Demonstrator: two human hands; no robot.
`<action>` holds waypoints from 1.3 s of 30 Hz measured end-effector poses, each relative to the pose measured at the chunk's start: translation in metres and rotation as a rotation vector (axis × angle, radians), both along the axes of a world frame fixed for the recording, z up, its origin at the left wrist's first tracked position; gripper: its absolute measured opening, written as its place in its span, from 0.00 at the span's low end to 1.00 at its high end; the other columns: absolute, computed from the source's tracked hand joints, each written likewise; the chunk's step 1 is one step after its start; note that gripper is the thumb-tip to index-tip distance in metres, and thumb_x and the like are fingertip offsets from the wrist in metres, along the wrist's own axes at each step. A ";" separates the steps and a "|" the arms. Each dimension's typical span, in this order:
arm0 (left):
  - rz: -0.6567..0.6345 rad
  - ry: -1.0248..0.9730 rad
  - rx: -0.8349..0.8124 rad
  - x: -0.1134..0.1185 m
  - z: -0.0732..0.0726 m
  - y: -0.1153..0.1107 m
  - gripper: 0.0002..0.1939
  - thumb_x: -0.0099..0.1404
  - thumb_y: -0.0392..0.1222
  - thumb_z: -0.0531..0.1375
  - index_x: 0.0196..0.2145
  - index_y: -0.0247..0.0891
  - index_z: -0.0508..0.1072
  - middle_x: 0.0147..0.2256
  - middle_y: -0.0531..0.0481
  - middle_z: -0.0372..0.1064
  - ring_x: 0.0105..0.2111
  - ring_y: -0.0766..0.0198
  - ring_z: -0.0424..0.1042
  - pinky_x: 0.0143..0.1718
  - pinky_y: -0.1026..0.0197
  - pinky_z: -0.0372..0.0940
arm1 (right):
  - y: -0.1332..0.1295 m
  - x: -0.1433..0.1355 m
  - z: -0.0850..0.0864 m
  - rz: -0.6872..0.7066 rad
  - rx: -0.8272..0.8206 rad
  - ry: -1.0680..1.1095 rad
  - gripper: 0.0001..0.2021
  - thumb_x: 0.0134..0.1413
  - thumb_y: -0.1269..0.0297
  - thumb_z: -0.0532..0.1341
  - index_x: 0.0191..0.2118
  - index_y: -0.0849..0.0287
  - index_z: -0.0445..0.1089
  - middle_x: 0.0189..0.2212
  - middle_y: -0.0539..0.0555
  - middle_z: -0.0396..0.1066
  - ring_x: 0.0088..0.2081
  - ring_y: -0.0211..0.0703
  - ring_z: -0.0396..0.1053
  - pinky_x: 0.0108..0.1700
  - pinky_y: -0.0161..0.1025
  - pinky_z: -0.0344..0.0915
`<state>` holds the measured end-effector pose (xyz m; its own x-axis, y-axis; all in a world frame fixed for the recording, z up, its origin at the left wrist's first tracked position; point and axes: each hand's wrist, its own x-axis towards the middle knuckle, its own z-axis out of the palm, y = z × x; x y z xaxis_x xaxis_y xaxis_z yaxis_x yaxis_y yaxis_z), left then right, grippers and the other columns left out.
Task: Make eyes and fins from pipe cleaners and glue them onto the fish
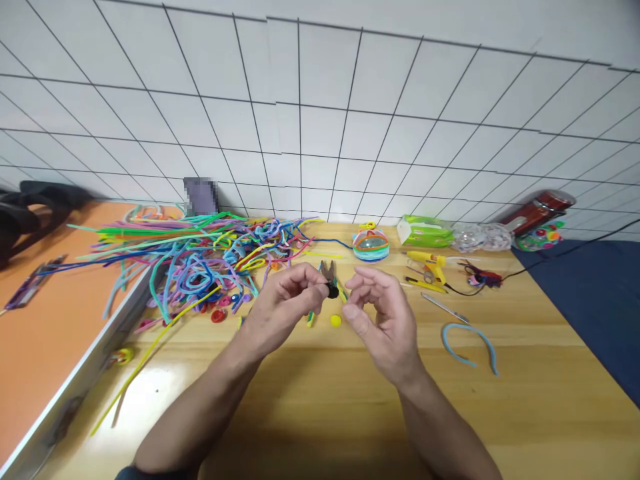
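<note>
My left hand [286, 308] is positioned above the middle of the wooden table [320, 427], with thumb and index finger pressed together on a small black piece [333, 291]. The piece projects from the fingertips toward my right hand [387, 321]; its exact form is too small to tell. My right hand is located just beside it, palm turned inward, fingers loosely curled, with the thumb and fingertips apart. Pliers [329, 269] lie beyond the black piece, their metal nose directed at the tiled wall [325, 127] and their handles partly hidden by my hands. A yellow ball [335, 321] rests on the table between my hands, on the near side of the black piece. To the left lies a tangled pile of coloured fuzzy stems [195, 277], with a red button [218, 315] at its near edge. To the right are a yellow glue gun [431, 265], a yellow cutter [425, 285], a slim silver tool [445, 307] and a curved light-blue stem [470, 327]. A striped, coiled object [371, 253] stands near the wall.
</note>
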<state>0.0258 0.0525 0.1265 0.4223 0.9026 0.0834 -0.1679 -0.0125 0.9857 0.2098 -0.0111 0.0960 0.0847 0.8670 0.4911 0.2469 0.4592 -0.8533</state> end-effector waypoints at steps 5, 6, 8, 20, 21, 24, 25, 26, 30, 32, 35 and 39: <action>0.042 0.015 0.018 0.006 -0.004 -0.001 0.08 0.64 0.43 0.69 0.31 0.37 0.77 0.22 0.56 0.69 0.22 0.71 0.63 0.25 0.67 0.59 | 0.004 0.002 -0.003 0.022 0.016 -0.003 0.22 0.68 0.68 0.68 0.63 0.45 0.70 0.45 0.51 0.76 0.39 0.38 0.75 0.42 0.38 0.74; 0.052 0.012 0.023 0.008 -0.005 -0.001 0.08 0.63 0.43 0.68 0.31 0.37 0.77 0.22 0.56 0.69 0.22 0.71 0.63 0.25 0.67 0.59 | 0.005 0.002 -0.004 0.032 0.017 -0.005 0.21 0.68 0.68 0.67 0.62 0.45 0.70 0.45 0.51 0.76 0.39 0.38 0.75 0.42 0.38 0.74; 0.058 0.007 0.029 0.010 -0.006 -0.001 0.08 0.63 0.44 0.68 0.30 0.37 0.77 0.22 0.56 0.67 0.22 0.71 0.61 0.24 0.67 0.57 | 0.006 0.001 -0.005 0.048 0.018 -0.010 0.20 0.68 0.68 0.67 0.61 0.47 0.71 0.43 0.51 0.76 0.38 0.38 0.74 0.41 0.39 0.74; -0.037 0.067 0.035 0.009 -0.001 -0.004 0.11 0.63 0.47 0.66 0.29 0.38 0.74 0.22 0.57 0.62 0.22 0.70 0.57 0.25 0.65 0.55 | 0.007 0.003 -0.009 0.070 0.013 -0.080 0.17 0.65 0.67 0.68 0.58 0.49 0.72 0.40 0.50 0.73 0.37 0.40 0.71 0.41 0.41 0.73; -0.038 0.069 0.036 0.009 -0.001 -0.004 0.11 0.63 0.47 0.66 0.29 0.38 0.74 0.22 0.57 0.63 0.22 0.70 0.57 0.25 0.65 0.55 | 0.007 0.003 -0.009 0.072 0.012 -0.073 0.18 0.65 0.67 0.68 0.59 0.48 0.72 0.40 0.49 0.73 0.37 0.40 0.71 0.42 0.41 0.72; -0.015 0.075 0.036 0.010 -0.003 -0.002 0.11 0.63 0.47 0.66 0.29 0.38 0.74 0.22 0.57 0.63 0.21 0.70 0.57 0.24 0.65 0.54 | 0.007 0.002 -0.009 0.074 0.014 -0.038 0.19 0.65 0.68 0.68 0.59 0.48 0.72 0.41 0.49 0.74 0.37 0.39 0.71 0.42 0.40 0.72; 0.001 0.072 0.032 0.011 -0.004 -0.002 0.11 0.63 0.48 0.67 0.30 0.39 0.75 0.22 0.57 0.62 0.21 0.70 0.57 0.23 0.65 0.53 | 0.007 0.002 -0.009 0.072 0.012 -0.022 0.19 0.65 0.68 0.68 0.59 0.48 0.72 0.41 0.48 0.74 0.37 0.39 0.72 0.43 0.40 0.73; 0.023 0.063 0.030 0.012 -0.005 -0.001 0.11 0.62 0.48 0.67 0.30 0.39 0.75 0.21 0.58 0.61 0.21 0.70 0.56 0.23 0.65 0.52 | 0.008 0.000 -0.009 0.064 0.009 -0.001 0.19 0.64 0.68 0.68 0.58 0.48 0.72 0.41 0.48 0.75 0.37 0.38 0.73 0.43 0.39 0.73; 0.119 -0.007 0.007 0.018 -0.013 -0.001 0.10 0.63 0.46 0.67 0.29 0.38 0.75 0.22 0.57 0.64 0.22 0.70 0.57 0.24 0.65 0.54 | 0.011 -0.006 -0.009 -0.014 0.004 0.087 0.16 0.64 0.68 0.69 0.54 0.50 0.71 0.38 0.48 0.77 0.36 0.38 0.75 0.41 0.38 0.74; 0.142 -0.033 -0.018 0.022 -0.017 -0.003 0.09 0.63 0.45 0.67 0.30 0.38 0.76 0.23 0.56 0.66 0.22 0.70 0.59 0.25 0.65 0.56 | 0.012 -0.007 -0.009 -0.059 0.004 0.102 0.13 0.63 0.68 0.68 0.51 0.52 0.71 0.35 0.48 0.78 0.34 0.38 0.76 0.39 0.38 0.75; 0.149 -0.063 -0.050 0.027 -0.021 -0.007 0.10 0.63 0.46 0.68 0.30 0.38 0.77 0.24 0.55 0.69 0.22 0.70 0.61 0.25 0.66 0.59 | 0.013 -0.008 -0.009 -0.126 0.007 0.096 0.09 0.62 0.67 0.69 0.47 0.53 0.72 0.33 0.48 0.78 0.33 0.39 0.76 0.38 0.38 0.75; 0.138 -0.110 -0.068 0.033 -0.023 -0.012 0.11 0.64 0.48 0.69 0.31 0.38 0.77 0.23 0.55 0.71 0.21 0.70 0.61 0.25 0.65 0.61 | 0.014 -0.008 -0.011 -0.172 0.025 0.106 0.06 0.62 0.66 0.69 0.43 0.53 0.73 0.32 0.49 0.79 0.31 0.39 0.78 0.36 0.38 0.75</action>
<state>0.0590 0.0407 0.1034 0.2856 0.9566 0.0586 -0.2757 0.0235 0.9610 0.2017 0.0024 0.0855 0.2829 0.8229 0.4927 0.2335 0.4391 -0.8675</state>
